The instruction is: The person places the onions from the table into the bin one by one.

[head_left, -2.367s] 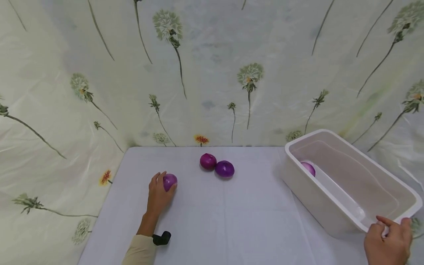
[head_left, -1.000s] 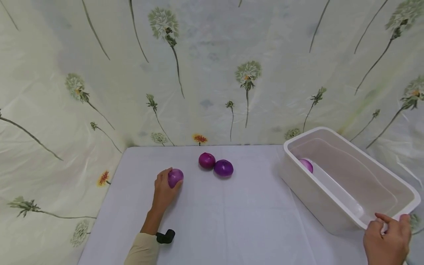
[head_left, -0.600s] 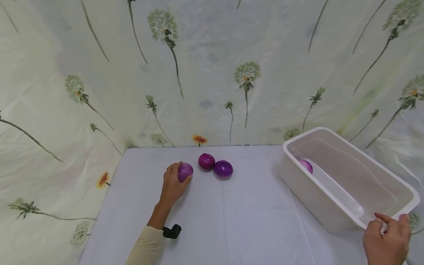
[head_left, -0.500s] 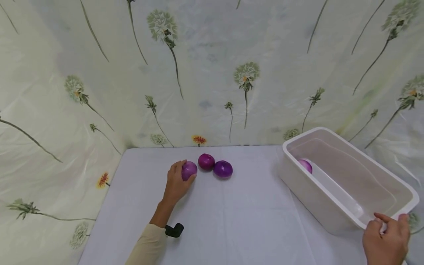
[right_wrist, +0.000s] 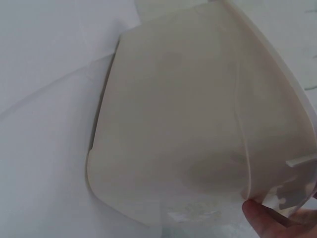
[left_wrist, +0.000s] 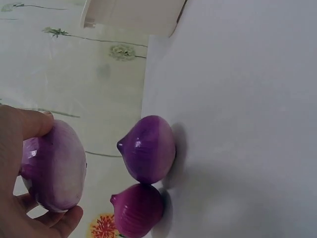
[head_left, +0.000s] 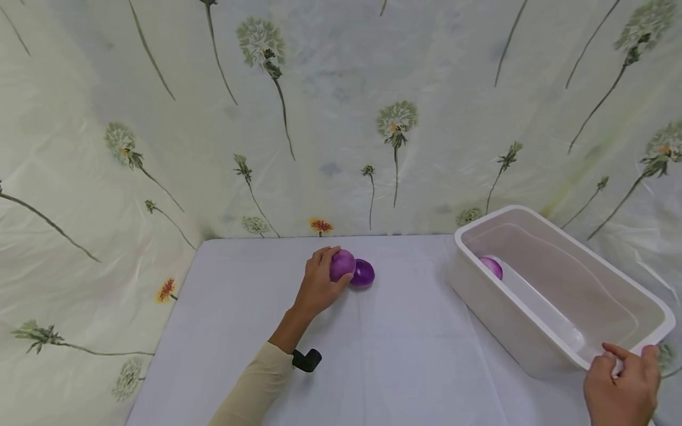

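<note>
In left fingers (left_wrist: 69, 221) — purple onion (left_wrist: 62, 168)

An off-white bin (right_wrist: 168, 109) fills most of the view, seen from outside, with one broad, smooth wall facing the camera. Its base edge lies toward the left, marked by a thin dark line, and a curved rim (right_wrist: 277, 54) sweeps down the right side. A raised ridge runs along the wall between base and rim. At the lower right, the right hand (right_wrist: 285, 230) grips the bin near the rim, its fingers (right_wrist: 257, 215) partly cut off. A white bench (right_wrist: 39, 163) spreads across the left, with a faint slanting crease.
</note>
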A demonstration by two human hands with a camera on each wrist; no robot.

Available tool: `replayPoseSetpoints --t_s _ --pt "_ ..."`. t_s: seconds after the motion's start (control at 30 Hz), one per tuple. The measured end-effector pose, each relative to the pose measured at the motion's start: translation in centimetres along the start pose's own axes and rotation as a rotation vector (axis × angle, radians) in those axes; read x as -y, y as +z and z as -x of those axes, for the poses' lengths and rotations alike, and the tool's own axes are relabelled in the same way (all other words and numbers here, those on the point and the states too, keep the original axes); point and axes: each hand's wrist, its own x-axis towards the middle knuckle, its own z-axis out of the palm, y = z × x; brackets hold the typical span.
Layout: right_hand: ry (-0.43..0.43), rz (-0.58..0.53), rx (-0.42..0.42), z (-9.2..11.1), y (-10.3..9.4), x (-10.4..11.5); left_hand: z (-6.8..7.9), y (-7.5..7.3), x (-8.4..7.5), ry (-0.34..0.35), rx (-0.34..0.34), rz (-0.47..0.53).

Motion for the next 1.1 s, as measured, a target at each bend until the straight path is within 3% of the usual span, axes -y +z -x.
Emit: replayPoseSetpoints --t_s 0.43,0.7,0.93,1.1 --pt "-0.014 0.001 -0.008 0.1 -0.3 0.1 -2.3 2.4 -6.9 0.101 0.094 0.003" --pt "-0.063 -0.027 -0.056 0.1 -0.1 -0.3 -3.0 4.0 -11.4 0.183 0.179 0.012" --pt "-0.108 -0.082 -0.102 0.2 0.0 -0.5 -3.2 5.2 -15.6 0.281 0.21 -0.001" --pt "-0.134 -0.088 -0.088 0.2 -0.2 -0.7 -3.5 6.1 -17.6 0.338 0.227 -0.023"
